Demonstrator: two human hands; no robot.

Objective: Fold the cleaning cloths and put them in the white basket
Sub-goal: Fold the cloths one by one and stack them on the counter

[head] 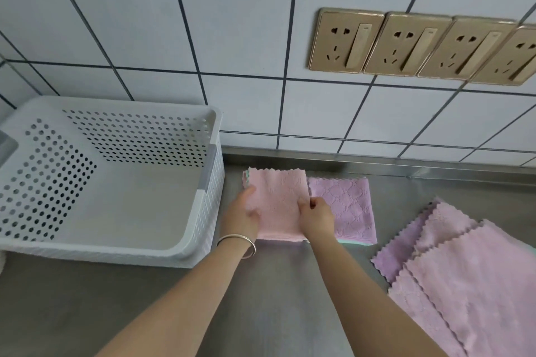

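Note:
A folded pink cloth [277,206] lies on the steel counter just right of the white basket [203,255]. My left hand [242,214] holds its left edge, thumb on top. My right hand [314,216] pinches its right edge with curled fingers. A folded purple cloth [351,209] lies flat beside it on the right, partly under my right hand. Several unfolded pink and purple cloths [470,278] are piled at the right. The basket's inside shows no cloths.
The steel counter [87,307] runs to a tiled wall [232,38] with a raised steel back lip. A row of gold wall sockets [420,46] sits above the cloths. A bracelet is on my left wrist.

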